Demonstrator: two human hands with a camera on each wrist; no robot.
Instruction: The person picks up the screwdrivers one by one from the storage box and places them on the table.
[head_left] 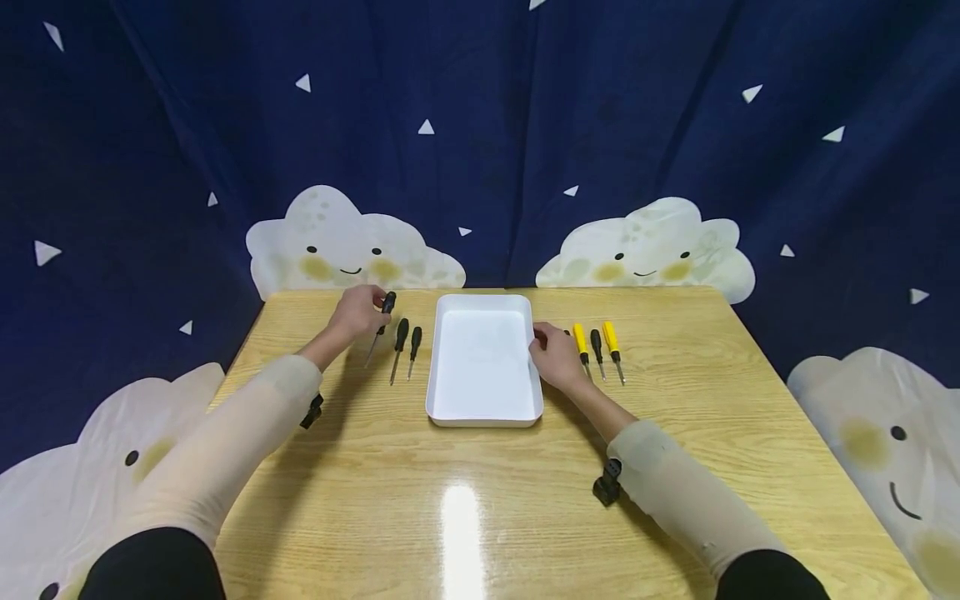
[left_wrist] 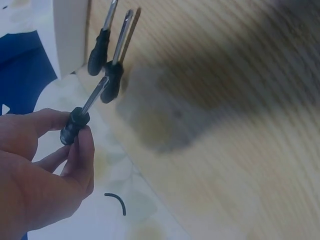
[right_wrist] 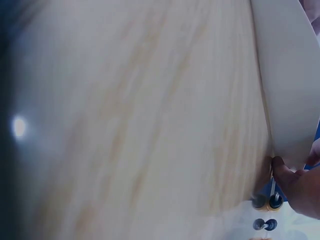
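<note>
My left hand (head_left: 362, 312) pinches a black-handled screwdriver (head_left: 387, 303) by its handle, at the table's back left. Its shaft slants down toward the wood; in the left wrist view thumb and fingers meet round the handle (left_wrist: 75, 125). Just right of it lie two more black screwdrivers, a larger one (head_left: 402, 335) and a smaller one (head_left: 416, 340). A white rectangular tray (head_left: 483, 419) stands at mid-table with its inside bare. My right hand (head_left: 557, 354) grips the tray's right side, with the thumb (right_wrist: 281, 167) low against the outer wall.
Right of the right hand lie a yellow screwdriver (head_left: 580, 335), a black one (head_left: 596, 343) and another yellow one (head_left: 611, 337). One more dark handle (head_left: 567, 333) is mostly hidden by that hand. A dark blue curtain (head_left: 480, 150) with clouds hangs behind the wooden table (head_left: 375, 492).
</note>
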